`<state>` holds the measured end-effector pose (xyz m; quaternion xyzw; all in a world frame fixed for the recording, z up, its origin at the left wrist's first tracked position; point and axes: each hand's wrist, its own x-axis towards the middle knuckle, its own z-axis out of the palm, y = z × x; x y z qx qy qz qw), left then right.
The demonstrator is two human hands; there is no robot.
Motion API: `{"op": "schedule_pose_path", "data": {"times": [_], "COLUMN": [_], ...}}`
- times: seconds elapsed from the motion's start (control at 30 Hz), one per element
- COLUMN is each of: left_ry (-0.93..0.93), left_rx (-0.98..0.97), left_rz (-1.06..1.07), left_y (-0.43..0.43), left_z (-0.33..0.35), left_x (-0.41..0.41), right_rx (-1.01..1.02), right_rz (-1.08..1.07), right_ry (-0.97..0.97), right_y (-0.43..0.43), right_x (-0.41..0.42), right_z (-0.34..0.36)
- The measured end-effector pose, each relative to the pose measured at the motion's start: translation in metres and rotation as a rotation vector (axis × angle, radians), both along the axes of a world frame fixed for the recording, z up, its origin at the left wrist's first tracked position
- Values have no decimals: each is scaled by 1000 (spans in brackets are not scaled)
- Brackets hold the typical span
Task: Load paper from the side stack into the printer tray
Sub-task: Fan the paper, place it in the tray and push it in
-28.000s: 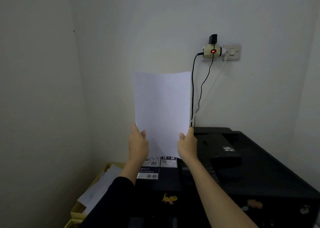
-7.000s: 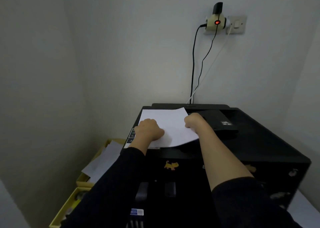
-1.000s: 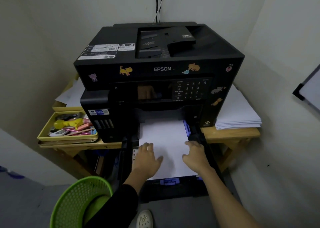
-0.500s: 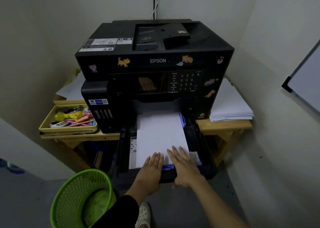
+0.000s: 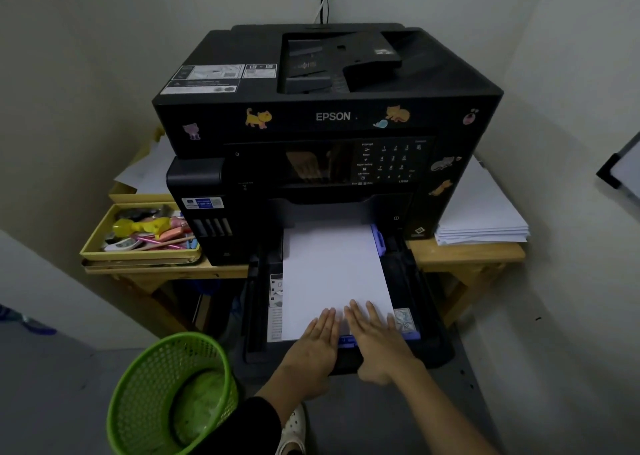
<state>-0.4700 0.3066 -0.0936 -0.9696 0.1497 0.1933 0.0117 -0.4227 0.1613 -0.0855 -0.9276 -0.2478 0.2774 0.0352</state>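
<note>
The paper [image 5: 332, 267], laid lengthwise ahead in the pulled-out printer tray [image 5: 414, 281], is pressed at its near end by the flat-fingered left hand [image 5: 320, 338] and right hand [image 5: 377, 333].

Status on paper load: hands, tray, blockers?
Both open: left hand, right hand flat on white paper sheets. Sheets lie in pulled-out black printer tray, not pushed in. No blocker visible.

Both arms reach forward and down. The left hand [image 5: 317, 345] lies flat, palm down, with its fingers [image 5: 327, 321] straight and close together. The right hand [image 5: 379, 342] lies flat just beside it, palm down, with its fingers [image 5: 362, 314] straight and spread a little. The two hands nearly touch. The right thumb [image 5: 372, 375] hangs low. The left arm [image 5: 277, 395] has a dark sleeve [image 5: 254, 427]. The right arm [image 5: 446, 409] is bare.
</note>
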Motion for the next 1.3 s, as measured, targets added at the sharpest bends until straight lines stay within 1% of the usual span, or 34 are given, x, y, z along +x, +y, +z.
{"op": "schedule_pose_path", "data": {"times": [0.33,0.83,1.03,1.3], "left_ry": [-21,-48,-81,-17], "left_rx": [-12,50,60,81], "left_rz": [-14,24,54,57], "left_y": [1,1,10,16], "left_z": [-1,-1,11,4], "left_x": [1,-2,36,66], "right_rx": [-27,-20,-2,-67], "right_rz": [69,36,18,31], "right_ry": [-28,-78,-145,-145], "right_y": [3,8,21,30], "right_x": [-1,-10,26,51], "right_z": [0,-1,7,5]}}
